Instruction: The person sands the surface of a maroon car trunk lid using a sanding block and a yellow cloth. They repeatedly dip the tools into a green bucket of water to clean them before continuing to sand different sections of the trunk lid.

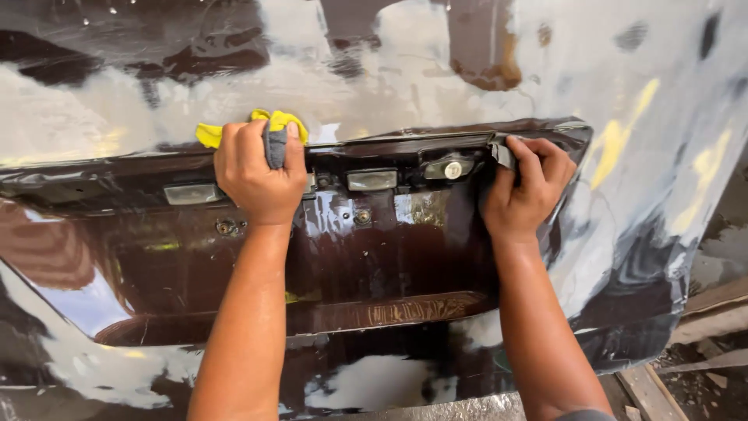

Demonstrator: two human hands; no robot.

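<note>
Wet dark floor (pixel 725 242), wooden planks (pixel 647 390) at lower right; daylight.

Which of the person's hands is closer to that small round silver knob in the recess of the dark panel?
The right hand. It grips the panel's ledge just to the right of the round knob. The left hand, clutching a yellow cloth, is far off to the knob's left.

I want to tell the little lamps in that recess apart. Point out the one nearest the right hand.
It is the round lamp with a pale centre, just left of the right hand. The other two are flat rectangles farther left.
</note>
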